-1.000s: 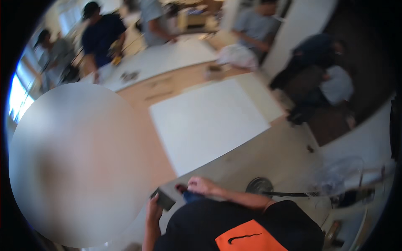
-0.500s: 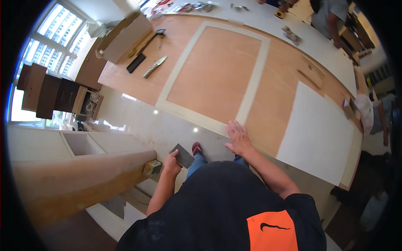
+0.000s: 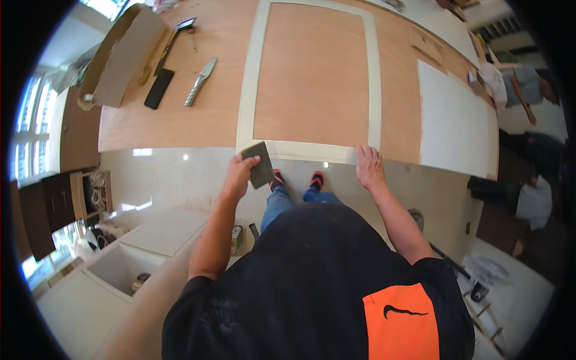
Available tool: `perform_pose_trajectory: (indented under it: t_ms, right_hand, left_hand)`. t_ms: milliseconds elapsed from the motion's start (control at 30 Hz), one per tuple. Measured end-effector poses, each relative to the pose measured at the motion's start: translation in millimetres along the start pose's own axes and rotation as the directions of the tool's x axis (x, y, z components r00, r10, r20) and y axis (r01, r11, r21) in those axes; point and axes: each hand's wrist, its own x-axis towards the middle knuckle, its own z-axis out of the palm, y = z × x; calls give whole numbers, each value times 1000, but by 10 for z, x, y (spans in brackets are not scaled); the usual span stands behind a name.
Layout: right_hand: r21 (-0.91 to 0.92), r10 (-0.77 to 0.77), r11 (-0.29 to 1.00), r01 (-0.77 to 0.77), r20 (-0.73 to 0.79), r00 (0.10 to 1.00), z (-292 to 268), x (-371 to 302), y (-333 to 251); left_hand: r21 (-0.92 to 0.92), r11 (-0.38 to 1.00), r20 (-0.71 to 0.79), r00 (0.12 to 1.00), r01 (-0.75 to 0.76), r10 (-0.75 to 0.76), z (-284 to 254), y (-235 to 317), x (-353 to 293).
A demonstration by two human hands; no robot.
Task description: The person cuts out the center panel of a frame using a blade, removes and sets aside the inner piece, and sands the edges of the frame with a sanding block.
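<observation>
My left hand [image 3: 239,175] is closed round a dark grey, flat rectangular sanding block [image 3: 260,170], held up by the near left corner of a cream-edged wooden panel [image 3: 312,78]. One corner of the block overlaps the panel's pale border in this view. On the panel's near right corner rest the fingers of my right hand [image 3: 370,168], with nothing held in them; its thumb is hard to make out. The panel lies flat on a large wooden board worktop [image 3: 210,129], reaching to its near edge.
On the worktop's left lie a hammer [image 3: 171,47], a knife-shaped metal tool [image 3: 200,83] and a black oblong object [image 3: 159,89], beside a long open cardboard box [image 3: 129,60]. A white sheet [image 3: 453,120] covers the right. Behind my left arm stands a pale cabinet [image 3: 129,264]. A person [image 3: 522,90] is at far right.
My view has turned and drawn nearer the panel. The left hand has brought the sanding block up to the panel's near left corner. My right hand has shifted to the near right corner.
</observation>
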Motion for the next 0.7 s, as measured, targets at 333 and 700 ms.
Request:
perform_pose_trajectory:
  t_ms: [333,700]
  right_hand:
    - [57,364,932,-359,-181,914,176,-571,-77]
    - [391,481,-877,280,737,476,585,-276,-204]
  left_hand:
    - [552,778,281,945,-301,167,930,419,442]
    - [768,-30,641,768,-640,8,1988,240,784]
